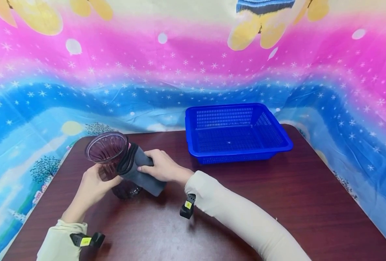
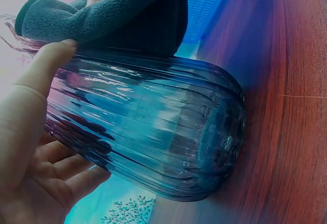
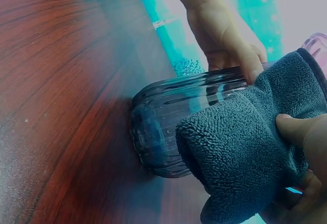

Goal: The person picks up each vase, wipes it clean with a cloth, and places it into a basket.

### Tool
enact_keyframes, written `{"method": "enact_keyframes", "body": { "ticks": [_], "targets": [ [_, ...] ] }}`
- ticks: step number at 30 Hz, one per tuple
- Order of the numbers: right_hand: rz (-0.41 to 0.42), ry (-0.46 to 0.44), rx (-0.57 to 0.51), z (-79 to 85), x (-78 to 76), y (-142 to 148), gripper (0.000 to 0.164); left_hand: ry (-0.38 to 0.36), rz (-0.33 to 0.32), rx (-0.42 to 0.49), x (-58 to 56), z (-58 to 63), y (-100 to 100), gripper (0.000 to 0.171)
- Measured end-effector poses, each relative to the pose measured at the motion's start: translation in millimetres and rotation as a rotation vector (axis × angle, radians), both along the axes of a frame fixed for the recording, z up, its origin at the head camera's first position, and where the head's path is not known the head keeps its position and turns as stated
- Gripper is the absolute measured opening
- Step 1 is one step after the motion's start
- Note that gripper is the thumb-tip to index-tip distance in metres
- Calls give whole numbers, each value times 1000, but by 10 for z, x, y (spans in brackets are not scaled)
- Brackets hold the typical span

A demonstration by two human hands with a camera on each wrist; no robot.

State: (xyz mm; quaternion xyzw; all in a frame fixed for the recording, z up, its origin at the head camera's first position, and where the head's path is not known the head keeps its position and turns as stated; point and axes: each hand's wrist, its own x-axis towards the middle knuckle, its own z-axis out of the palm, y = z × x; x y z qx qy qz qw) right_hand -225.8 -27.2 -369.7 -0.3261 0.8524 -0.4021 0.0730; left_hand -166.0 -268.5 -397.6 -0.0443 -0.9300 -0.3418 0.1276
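A purple-tinted, ribbed glass vase (image 1: 127, 191) with a flared rim stands at the left of the table, its mouth facing up. My left hand (image 1: 95, 185) grips it below the rim, thumb on the near side and fingers round the far side, as the left wrist view shows on the glass (image 2: 153, 124). In my right hand (image 1: 161, 166) is a folded grey cleaning cloth (image 1: 148, 180) with a dark edge, held against the vase's right side. Fuzzy pile shows on the cloth (image 3: 235, 142) in the right wrist view, where it covers part of the glass.
A blue plastic basket (image 1: 238, 156) with slotted walls sits at the back right of the dark brown wooden table (image 1: 245, 195). Behind the table hangs a colourful printed backdrop (image 1: 166, 69). Black wrist devices (image 1: 87, 240) are strapped over both pale sleeves.
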Motion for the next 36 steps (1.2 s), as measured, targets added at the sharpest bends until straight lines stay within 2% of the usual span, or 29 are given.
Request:
{"method": "enact_keyframes", "body": {
  "ticks": [7, 16, 23, 36],
  "targets": [
    [-5, -1, 29, -33, -14, 2, 18, -11, 5, -3, 4, 1, 9, 53],
    [-15, -1, 91, -217, -40, 25, 17, -26, 12, 0, 5, 14, 26, 56],
    [-15, -20, 149, -320, -25, 37, 27, -27, 28, 10, 14, 8, 21, 62],
    [-22, 34, 228, -435, 10, 57, 29, -3, 34, 11, 14, -1, 26, 59]
  ]
}}
